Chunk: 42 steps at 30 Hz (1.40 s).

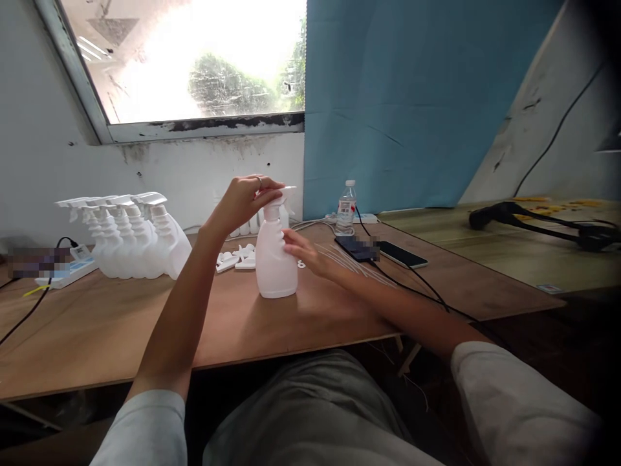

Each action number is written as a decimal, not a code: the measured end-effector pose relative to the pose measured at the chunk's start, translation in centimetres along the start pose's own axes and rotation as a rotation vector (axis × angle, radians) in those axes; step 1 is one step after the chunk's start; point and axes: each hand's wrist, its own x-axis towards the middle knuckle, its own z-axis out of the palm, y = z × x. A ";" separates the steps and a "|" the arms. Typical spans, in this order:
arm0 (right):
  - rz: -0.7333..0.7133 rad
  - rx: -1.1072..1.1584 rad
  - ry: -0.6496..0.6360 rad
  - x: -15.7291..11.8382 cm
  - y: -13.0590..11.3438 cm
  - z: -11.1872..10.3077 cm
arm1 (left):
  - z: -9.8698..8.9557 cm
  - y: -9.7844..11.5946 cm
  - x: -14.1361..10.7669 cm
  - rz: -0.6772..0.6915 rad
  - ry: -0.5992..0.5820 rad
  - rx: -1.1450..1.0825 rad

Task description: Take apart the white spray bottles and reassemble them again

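Note:
A white spray bottle (276,265) stands upright on the brown table in front of me. Its trigger head (275,204) sits on the neck. My left hand (252,194) is closed over the top of that head from the left, with a ring on one finger. My right hand (305,252) reaches in from the right, and its fingers lie against the bottle's side below the trigger; part of its grip is hidden behind the bottle. Loose white trigger heads (237,259) lie on the table behind and left of the bottle.
Several assembled spray bottles (140,243) stand in a row at the left, beside a power strip (72,268). To the right are thin tubes (356,262), a phone (402,254), a black power bank-like slab (356,248), cables and a water bottle (346,210).

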 end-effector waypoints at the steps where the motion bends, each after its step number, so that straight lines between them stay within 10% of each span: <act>1: -0.018 0.064 0.029 0.9 -0.6 0.3 | 0.1 0.0 0.0 -0.003 0.003 -0.001; 11: 0.132 0.476 0.017 4.3 -1.3 2.5 | 0.1 0.0 0.0 -0.022 0.012 -0.016; 42: 0.072 0.339 0.215 4.1 -2.2 4.2 | 0.1 0.2 0.0 -0.029 -0.013 -0.031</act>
